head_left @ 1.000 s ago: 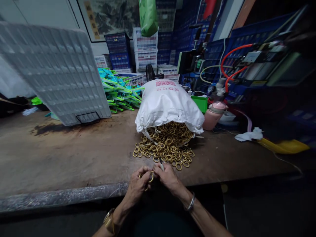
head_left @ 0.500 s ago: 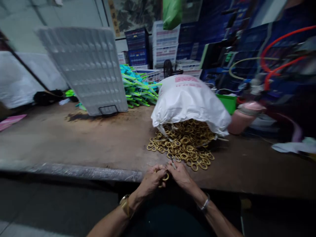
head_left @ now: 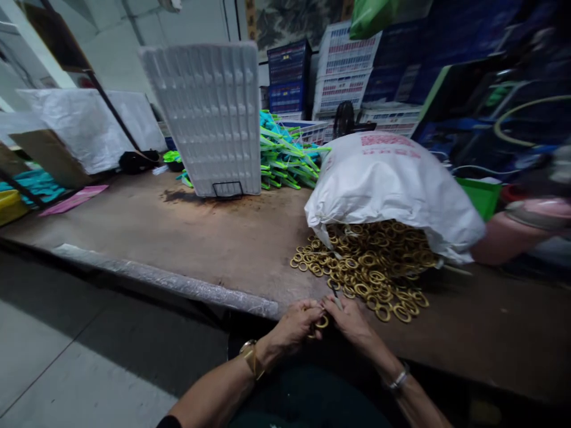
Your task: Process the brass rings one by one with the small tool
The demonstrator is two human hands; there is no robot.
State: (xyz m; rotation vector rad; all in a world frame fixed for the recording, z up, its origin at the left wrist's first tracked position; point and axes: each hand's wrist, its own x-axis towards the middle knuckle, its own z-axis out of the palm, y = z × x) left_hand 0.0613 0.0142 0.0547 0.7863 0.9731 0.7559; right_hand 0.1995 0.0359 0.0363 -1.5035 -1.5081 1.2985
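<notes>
My left hand (head_left: 292,327) is closed on several gold-coloured rings; one ring (head_left: 325,325) sticks out below its fingertips. My right hand (head_left: 354,324) grips a small tool with a grey handle (head_left: 338,302) and a thin dark tip that points away from me. The fingertips of both hands meet at the table's front edge. Just beyond them, a heap of gold rings (head_left: 375,278) spills from the mouth of a white sack (head_left: 388,184) lying on its side.
The brown table (head_left: 214,244) has a plastic-wrapped strip (head_left: 178,280) along its front edge. A ribbed white panel (head_left: 214,119) stands at the back, beside a pile of green and blue plastic pieces (head_left: 285,160). A green bin (head_left: 482,196) and pink bottle (head_left: 521,232) are right of the sack.
My view has swung left, so everything sits farther right in the picture. Both hands keep nearly the same pose, with the rings and the tool still in them.
</notes>
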